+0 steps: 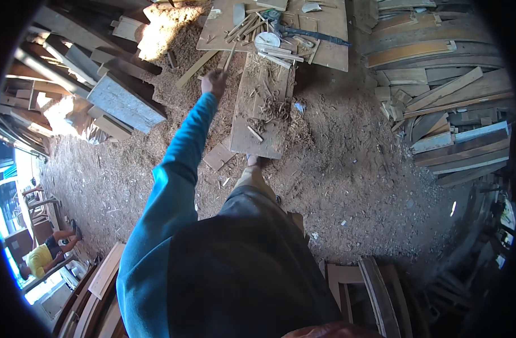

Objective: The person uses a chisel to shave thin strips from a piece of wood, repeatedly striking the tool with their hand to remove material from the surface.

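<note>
My left hand, at the end of a blue sleeve, is closed around a thin wooden strip that points up and away. Beside it to the right, a wide plank lies lengthwise toward me, with curled shavings and small wood bits on top. Against its near end shows some bare skin, apparently my foot, below a beige trouser leg. Past the plank is a board with a pile of wooden sticks, a dark tool and a pale round disc. My right hand does not show.
Stacked timber lines the right side. More boards lean at the left around a pale panel. Wooden frame pieces stand behind me. Shavings cover the dirt floor. Far left, a person in a yellow top sits.
</note>
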Demonstrator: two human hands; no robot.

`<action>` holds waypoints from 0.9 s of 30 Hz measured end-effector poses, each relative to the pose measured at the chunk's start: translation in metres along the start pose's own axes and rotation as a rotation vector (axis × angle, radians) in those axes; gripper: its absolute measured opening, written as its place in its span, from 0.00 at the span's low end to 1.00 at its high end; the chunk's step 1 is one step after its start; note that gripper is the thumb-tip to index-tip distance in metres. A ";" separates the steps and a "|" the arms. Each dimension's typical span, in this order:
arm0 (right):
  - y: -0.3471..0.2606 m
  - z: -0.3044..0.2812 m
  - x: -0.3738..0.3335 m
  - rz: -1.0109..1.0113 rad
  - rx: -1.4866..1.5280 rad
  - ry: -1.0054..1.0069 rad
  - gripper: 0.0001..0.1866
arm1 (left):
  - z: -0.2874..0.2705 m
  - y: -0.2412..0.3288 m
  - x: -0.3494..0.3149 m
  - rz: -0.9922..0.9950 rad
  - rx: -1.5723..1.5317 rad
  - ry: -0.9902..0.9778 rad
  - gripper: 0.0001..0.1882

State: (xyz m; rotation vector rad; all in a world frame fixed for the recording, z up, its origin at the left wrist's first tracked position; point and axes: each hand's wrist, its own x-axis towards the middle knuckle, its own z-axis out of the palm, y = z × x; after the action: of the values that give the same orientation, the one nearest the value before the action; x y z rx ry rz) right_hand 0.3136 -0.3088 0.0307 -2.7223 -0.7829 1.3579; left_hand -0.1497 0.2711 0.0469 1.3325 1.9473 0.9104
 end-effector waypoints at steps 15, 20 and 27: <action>-0.132 -0.033 -0.001 0.093 -0.034 0.016 0.30 | 0.071 0.102 0.138 0.655 0.266 0.026 0.22; -0.140 -0.041 0.016 0.078 -0.056 -0.017 0.31 | 0.126 0.113 0.075 0.881 0.345 -0.185 0.17; -0.106 -0.070 0.058 0.043 -0.134 -0.075 0.32 | 0.170 0.151 0.051 0.847 0.509 -0.325 0.18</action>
State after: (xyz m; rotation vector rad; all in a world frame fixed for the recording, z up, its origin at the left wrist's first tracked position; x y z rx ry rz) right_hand 0.3496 -0.1760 0.0543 -2.8187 -0.8543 1.4761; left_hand 0.0481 0.3922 0.0651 2.5194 1.3791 0.4783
